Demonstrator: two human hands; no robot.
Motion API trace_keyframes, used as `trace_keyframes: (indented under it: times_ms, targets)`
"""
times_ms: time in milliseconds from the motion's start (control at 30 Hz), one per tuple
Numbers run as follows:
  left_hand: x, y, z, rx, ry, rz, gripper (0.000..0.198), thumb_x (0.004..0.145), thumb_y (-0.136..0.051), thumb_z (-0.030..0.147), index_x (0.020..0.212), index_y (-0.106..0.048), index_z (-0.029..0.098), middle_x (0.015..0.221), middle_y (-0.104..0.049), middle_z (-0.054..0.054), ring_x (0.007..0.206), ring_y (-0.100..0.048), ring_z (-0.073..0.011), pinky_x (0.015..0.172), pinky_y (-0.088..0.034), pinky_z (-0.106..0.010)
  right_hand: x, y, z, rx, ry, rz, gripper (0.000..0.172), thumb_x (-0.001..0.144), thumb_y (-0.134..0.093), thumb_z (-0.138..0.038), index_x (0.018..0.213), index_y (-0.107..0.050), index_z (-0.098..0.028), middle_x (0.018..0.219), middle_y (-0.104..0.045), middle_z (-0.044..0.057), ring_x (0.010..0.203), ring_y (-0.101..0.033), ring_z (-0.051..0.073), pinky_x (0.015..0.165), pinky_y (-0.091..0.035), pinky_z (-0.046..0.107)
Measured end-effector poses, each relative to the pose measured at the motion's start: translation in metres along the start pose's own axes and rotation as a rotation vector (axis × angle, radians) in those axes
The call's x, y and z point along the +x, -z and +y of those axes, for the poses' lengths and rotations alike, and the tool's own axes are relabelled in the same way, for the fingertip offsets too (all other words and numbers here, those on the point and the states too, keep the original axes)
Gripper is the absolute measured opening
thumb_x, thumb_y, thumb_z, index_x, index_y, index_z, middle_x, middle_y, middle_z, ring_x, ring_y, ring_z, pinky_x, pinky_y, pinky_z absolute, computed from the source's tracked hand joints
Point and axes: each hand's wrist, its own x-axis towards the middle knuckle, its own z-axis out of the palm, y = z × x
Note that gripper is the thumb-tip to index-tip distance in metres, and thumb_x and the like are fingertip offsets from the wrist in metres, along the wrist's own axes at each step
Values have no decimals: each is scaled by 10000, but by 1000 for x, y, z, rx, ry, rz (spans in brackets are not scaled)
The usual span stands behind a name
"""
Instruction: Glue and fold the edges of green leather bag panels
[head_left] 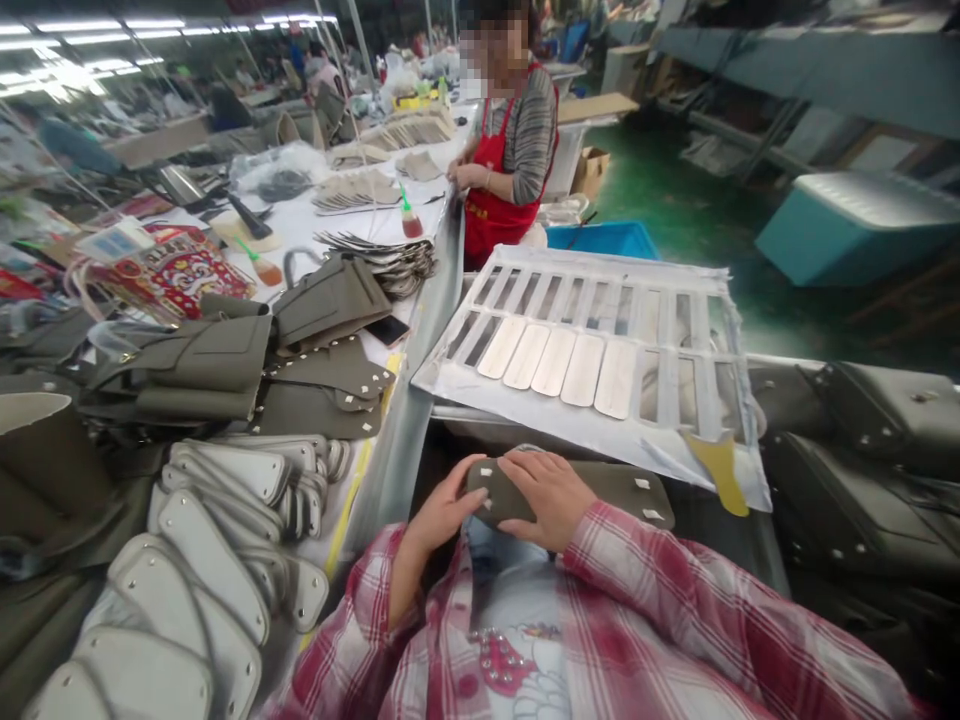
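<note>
A long olive-grey leather strip (615,487) with rounded ends and small metal prongs lies across my lap area. My left hand (442,510) holds its left end from below, thumb near the edge. On top of that same end rests my right hand (544,495), fingers spread and pressing it flat. Both sleeves are red and white plaid. Just beyond the strip sits a white slotted template board (600,345) holding several pale oval inserts (559,360).
Stacks of grey-white oval pieces (217,560) lie at my left. Olive leather bag panels (225,365) crowd the long table. Dark bag bodies (862,450) pile at right. A person in a red apron (506,150) works at the table's far end. A blue bin (604,240) stands on the green floor.
</note>
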Motion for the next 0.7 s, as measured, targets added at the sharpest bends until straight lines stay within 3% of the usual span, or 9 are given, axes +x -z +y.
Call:
trace_keyframes:
  times_ms: [200,333,467,600,700]
  targets:
    - [3,-2,5,159,13,66,387,858,-510,301,1228,-480,191,1175,-562,-39,1079,-521,-191,962,-397,-290,1,2,-2,43,-13,-1,726,710,-636,-540,1284,-466,-128,1290,-488,135,1160,-429,287,994,-288,442]
    - [0,-7,6,125,2,112,366,861,-497,293,1214,-499,193,1177,-573,-31,1075,-530,-185,958,-397,-276,7,1,-5,13,-95,-12,583,809,-556,-485,1286,-464,-161,1266,-521,104,1125,-464,286,954,-318,448]
    - [0,-14,6,60,-6,149,355,853,-490,281,1194,-525,190,1167,-588,-27,1074,-536,-189,961,-397,-279,18,4,-2,17,-97,-104,509,800,-571,-496,1184,-529,-165,1151,-591,99,1038,-528,295,871,-379,439]
    - [4,-10,9,63,26,166,367,843,-478,285,1190,-539,184,1175,-598,-35,1068,-549,-199,968,-403,-302,33,15,8,57,-52,-177,517,786,-572,-553,1117,-567,-156,1053,-623,102,976,-562,286,830,-408,404]
    - [2,-8,14,131,101,110,394,829,-494,333,1188,-552,183,1216,-589,-49,1115,-533,-218,1000,-387,-326,21,34,2,88,-63,-216,665,641,-700,-599,1143,-563,-185,1030,-631,79,928,-575,260,827,-415,368]
